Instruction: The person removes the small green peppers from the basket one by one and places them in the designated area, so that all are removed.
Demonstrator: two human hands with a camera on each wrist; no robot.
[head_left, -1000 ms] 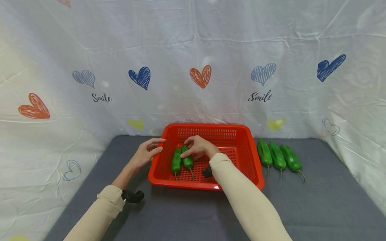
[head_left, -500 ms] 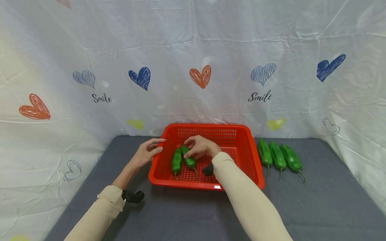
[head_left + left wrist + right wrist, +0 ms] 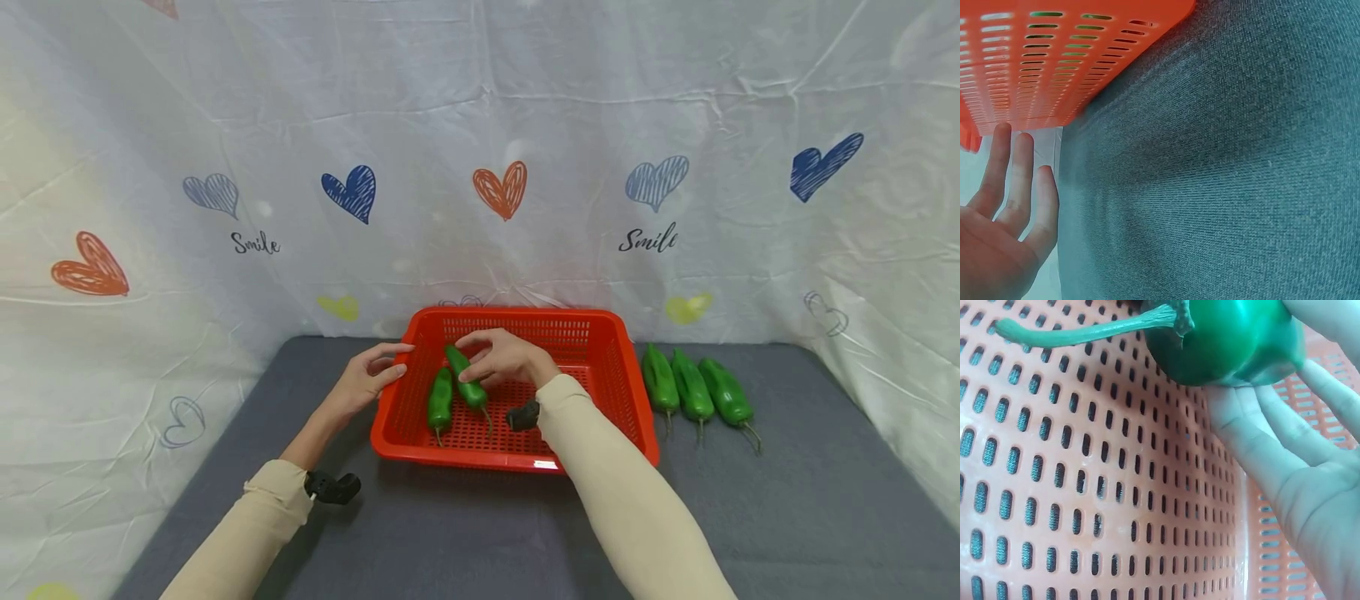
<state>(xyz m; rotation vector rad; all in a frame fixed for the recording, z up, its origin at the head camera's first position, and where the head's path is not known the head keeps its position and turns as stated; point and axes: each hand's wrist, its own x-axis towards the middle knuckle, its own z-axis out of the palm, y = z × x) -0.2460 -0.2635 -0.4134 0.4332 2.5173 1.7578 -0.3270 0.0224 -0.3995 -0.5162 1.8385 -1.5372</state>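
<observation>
My right hand (image 3: 504,360) pinches a long green pepper (image 3: 472,392) between thumb and fingers inside the red basket (image 3: 516,461). In the right wrist view this pepper (image 3: 1229,344) shows its curved stem over the slotted floor, with fingers (image 3: 1266,437) curled under it. A second green pepper (image 3: 440,402) lies just left of it in the basket. My left hand (image 3: 362,382) touches the basket's left rim with thumb and forefinger tips. The left wrist view shows the other fingers (image 3: 1020,169) of that hand nearly straight beside the basket wall (image 3: 1054,69).
Three more green peppers (image 3: 693,387) lie side by side on the grey cloth right of the basket. A white curtain (image 3: 570,108) with printed hearts hangs behind the table (image 3: 480,533). Both wrists wear black devices.
My right hand has shifted the held pepper slightly up and away, and the pepper has turned so its tip leans left. The left hand has stayed at the rim.
</observation>
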